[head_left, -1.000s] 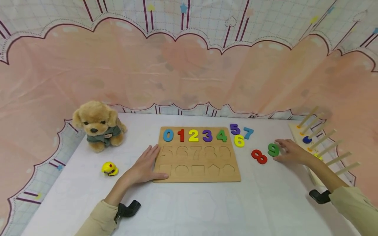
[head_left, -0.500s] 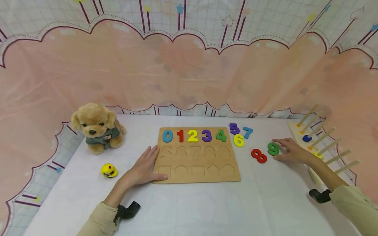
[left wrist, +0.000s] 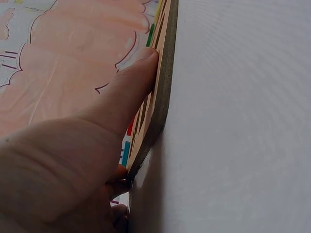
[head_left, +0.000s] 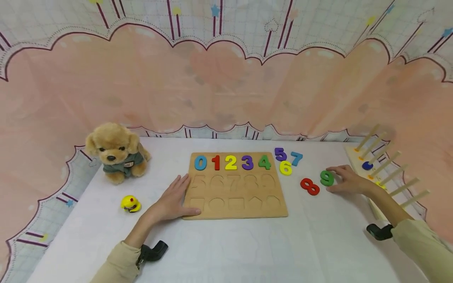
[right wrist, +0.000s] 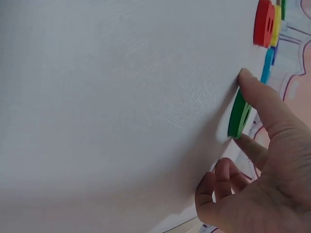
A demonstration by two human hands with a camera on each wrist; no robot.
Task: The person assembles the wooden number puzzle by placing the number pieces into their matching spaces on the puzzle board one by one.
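— Grasping anything, either hand, in the head view?
— Right hand (head_left: 348, 181), yes: thumb and forefinger take the green 9 (head_left: 330, 179) by its ends, in what looks like a light pinch, on the white tabletop (head_left: 230, 251) right of the board (head_left: 244, 214). Left hand (head_left: 172, 203) grasps nothing; it lies relaxed along the board's left edge.
— How much is done?
— Blue 0 (head_left: 196, 162), red 1 (head_left: 217, 162), yellow 2 (head_left: 231, 162), purple 3 (head_left: 249, 162) and green 4 (head_left: 267, 162) fill the top row. Purple 5 (head_left: 281, 154), yellow 6 (head_left: 282, 168) and blue 7 (head_left: 296, 158) lie off its upper right corner, red 8 (head_left: 310, 186) just beside the 9. Their outlines are bare, so I'd call the digits half done. Shape outlines below are bare too; I see no pieces for them.
— Left wrist view?
— Thumb resting on pale, smooth wood; the board's side is darker, its corner rounded.
— And the right wrist?
— There the 9 shows edge-on: thick, flat-faced, matt green, curved in outline. Other fingers curl clear of it. The tabletop looks finely textured.
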